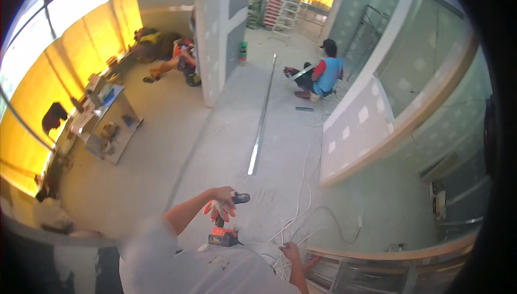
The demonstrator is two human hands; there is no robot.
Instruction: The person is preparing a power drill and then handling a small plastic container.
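My left hand [223,196] grips a cordless drill [224,236] with an orange and black base. A pair of pale work gloves with orange fingertips [220,210] hangs under that hand and hides much of the drill. A dark rounded part [241,198] sticks out past my fingers, apparently the drill's head. Lower right, my right hand [290,250] is closed around a white cable [282,235]. More loops of cable lie around and below it. Ahead on the floor lies a long metal profile [263,116].
A person [326,71] sits low on the right, holding a metal strip [298,75]. Another person [181,57] is partly hidden behind a wall end [212,43]. A cluttered small table [101,108] stands left. White cables [303,181] trail across the floor beside a plasterboard partition [355,132].
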